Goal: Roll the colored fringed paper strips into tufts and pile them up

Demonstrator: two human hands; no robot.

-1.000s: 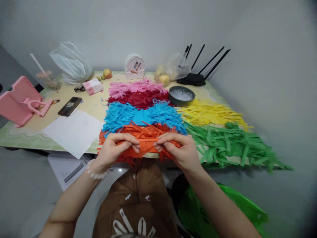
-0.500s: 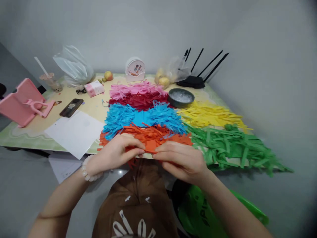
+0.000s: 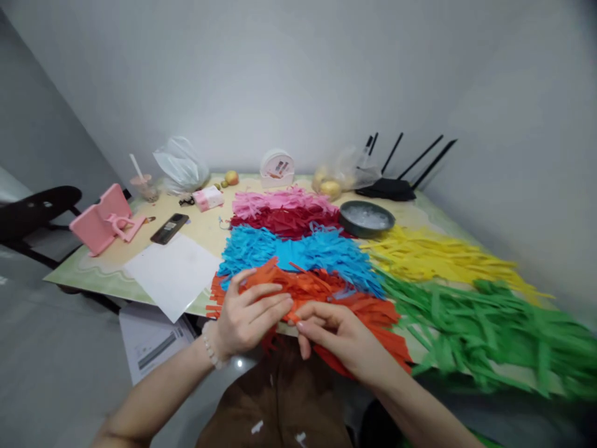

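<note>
Orange fringed paper (image 3: 321, 283) lies along the table's front edge, some strips hanging over it. My left hand (image 3: 252, 311), with a pale bead bracelet on its wrist, is curled over the paper's narrow middle; its thumb is hidden. Thumb and forefinger of my right hand (image 3: 338, 336) pinch the same middle part, close beside the left fingertips. Behind the orange paper lies blue fringed paper (image 3: 289, 249), then dark red fringed paper (image 3: 289, 221) and pink fringed paper (image 3: 284, 200). Green fringed paper (image 3: 485, 323) and yellow fringed paper (image 3: 438, 255) spread out to the right.
A dark bowl (image 3: 367, 233) stands right of the red paper. At left are a white sheet (image 3: 170, 274), a phone (image 3: 169, 228), a pink stand (image 3: 100, 218) and a drink cup (image 3: 145, 186). A black router (image 3: 389, 188) and bagged fruit (image 3: 330, 188) sit near the wall.
My left hand has shifted its fingers forward over the orange paper's middle, and my right hand now pinches there with its fingertips. The view has tilted up and turned left.
</note>
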